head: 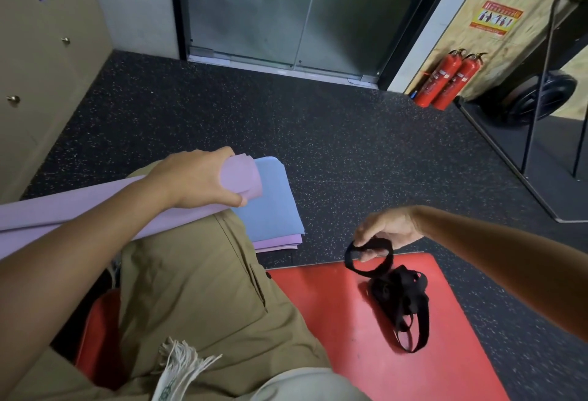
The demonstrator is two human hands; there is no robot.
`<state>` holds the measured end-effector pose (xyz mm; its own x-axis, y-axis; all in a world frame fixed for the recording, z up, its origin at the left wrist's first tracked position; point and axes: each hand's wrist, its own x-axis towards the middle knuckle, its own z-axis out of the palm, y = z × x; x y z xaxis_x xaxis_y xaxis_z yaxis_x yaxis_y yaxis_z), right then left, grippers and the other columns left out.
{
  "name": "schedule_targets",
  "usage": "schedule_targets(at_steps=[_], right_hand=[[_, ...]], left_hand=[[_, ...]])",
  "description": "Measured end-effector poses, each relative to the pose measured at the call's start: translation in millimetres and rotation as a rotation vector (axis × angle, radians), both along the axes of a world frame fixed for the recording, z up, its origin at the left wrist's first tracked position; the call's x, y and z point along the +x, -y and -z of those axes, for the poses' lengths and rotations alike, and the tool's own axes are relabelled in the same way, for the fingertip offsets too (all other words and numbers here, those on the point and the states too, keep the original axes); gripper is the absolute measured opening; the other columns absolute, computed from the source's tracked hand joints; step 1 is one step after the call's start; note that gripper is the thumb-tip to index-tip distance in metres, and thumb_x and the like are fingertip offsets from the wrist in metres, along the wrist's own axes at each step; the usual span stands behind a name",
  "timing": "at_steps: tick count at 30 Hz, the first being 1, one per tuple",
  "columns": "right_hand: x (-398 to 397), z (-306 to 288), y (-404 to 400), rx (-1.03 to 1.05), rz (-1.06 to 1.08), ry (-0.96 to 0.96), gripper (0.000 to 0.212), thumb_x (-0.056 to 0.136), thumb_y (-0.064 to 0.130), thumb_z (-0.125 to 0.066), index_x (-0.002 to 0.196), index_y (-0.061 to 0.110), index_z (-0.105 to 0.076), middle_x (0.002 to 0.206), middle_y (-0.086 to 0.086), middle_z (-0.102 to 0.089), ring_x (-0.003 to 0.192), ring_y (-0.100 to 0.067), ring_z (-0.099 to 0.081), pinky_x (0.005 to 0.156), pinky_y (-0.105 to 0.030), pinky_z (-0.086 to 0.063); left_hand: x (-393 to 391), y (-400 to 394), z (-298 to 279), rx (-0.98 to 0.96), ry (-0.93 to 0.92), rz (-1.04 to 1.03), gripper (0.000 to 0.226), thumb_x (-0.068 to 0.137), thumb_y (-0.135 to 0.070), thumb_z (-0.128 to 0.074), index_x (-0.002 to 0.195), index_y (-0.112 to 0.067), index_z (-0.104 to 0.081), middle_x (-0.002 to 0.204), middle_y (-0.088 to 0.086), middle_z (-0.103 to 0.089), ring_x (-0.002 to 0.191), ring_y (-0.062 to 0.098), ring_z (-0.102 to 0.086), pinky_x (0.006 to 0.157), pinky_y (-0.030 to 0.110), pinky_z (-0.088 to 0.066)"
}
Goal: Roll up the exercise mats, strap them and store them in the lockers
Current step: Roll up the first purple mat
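Observation:
A rolled lilac mat (95,209) lies across my knee, running from the left edge to the middle. My left hand (197,177) grips its right end, fingers curled over the roll. My right hand (388,228) pinches a black strap loop (369,257) just above a pile of black straps (401,298) on the red mat (350,337). A flat stack of blue and lilac mats (273,206) lies on the floor beyond my knee.
Beige lockers (41,66) with knobs stand along the left wall. Glass doors (286,12) are ahead. Two red fire extinguishers (445,82) lean at the right wall, beside a black wheeled frame (541,95). Dark speckled floor (318,133) lies between.

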<state>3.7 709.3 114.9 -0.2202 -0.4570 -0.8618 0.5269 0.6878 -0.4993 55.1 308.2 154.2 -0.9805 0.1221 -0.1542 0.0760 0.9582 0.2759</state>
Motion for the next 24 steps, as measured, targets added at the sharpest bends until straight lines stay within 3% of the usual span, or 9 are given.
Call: schedule_targets(at_steps=[3,6,11,16,19,24], right_hand=[[12.2,6.9,13.4,-0.200,0.171,0.025,0.019,0.093,0.020,-0.056,0.088,0.008,-0.070,0.087,-0.014,-0.071,0.071,-0.019,-0.062,0.080,-0.026,-0.050],[23.3,15.5,45.6,-0.449,0.366,0.065,0.030,0.100,0.021,-0.043,0.100,0.004,-0.067,0.093,-0.013,-0.069,0.067,-0.018,-0.058,0.099,-0.040,-0.051],[36.9,25.2,113.1,-0.801,0.641,0.125,0.035,0.102,0.019,-0.035,0.117,0.007,-0.065,0.106,-0.013,-0.068,0.071,-0.019,-0.058,0.091,-0.045,-0.053],[41.3,22.2,144.4,-0.923,0.716,-0.027,0.037,0.098,-0.003,-0.041,0.122,0.011,-0.065,0.125,-0.012,-0.064,0.084,-0.019,-0.064,0.086,-0.045,-0.058],[44.8,17.8,156.0,-0.929,0.743,-0.135,0.042,0.098,-0.014,-0.039,0.122,0.010,-0.063,0.125,-0.009,-0.064,0.090,-0.019,-0.066,0.080,-0.034,-0.060],[42.1,12.2,172.1,-0.870,0.646,-0.356,0.033,0.097,-0.003,-0.059,0.127,0.010,-0.061,0.118,-0.011,-0.059,0.107,-0.027,-0.059,0.103,-0.047,-0.051]], left_hand=[[1.7,0.9,-0.3,0.005,0.000,0.001,0.082,0.067,-0.076,-0.070,0.134,-0.038,-0.043,0.099,-0.007,-0.060,0.090,0.026,-0.059,0.081,0.039,-0.050],[3.1,2.3,-1.8,0.002,-0.005,-0.001,0.081,0.068,-0.075,-0.070,0.134,-0.036,-0.044,0.100,-0.006,-0.062,0.091,0.026,-0.059,0.083,0.040,-0.051],[6.8,5.4,-3.4,0.018,-0.001,-0.013,0.082,0.068,-0.074,-0.073,0.134,-0.034,-0.045,0.108,-0.002,-0.065,0.093,0.028,-0.060,0.084,0.041,-0.051],[9.3,9.1,-4.6,0.029,0.003,-0.031,0.080,0.068,-0.073,-0.074,0.132,-0.034,-0.046,0.102,-0.004,-0.061,0.092,0.028,-0.060,0.082,0.041,-0.051],[9.8,11.5,-4.1,0.022,0.000,-0.035,0.082,0.067,-0.075,-0.073,0.133,-0.035,-0.045,0.101,-0.004,-0.061,0.091,0.028,-0.059,0.082,0.041,-0.051],[11.9,15.2,-1.7,0.035,0.011,-0.049,0.085,0.063,-0.078,-0.069,0.133,-0.037,-0.044,0.110,-0.003,-0.066,0.093,0.028,-0.061,0.083,0.042,-0.052]])
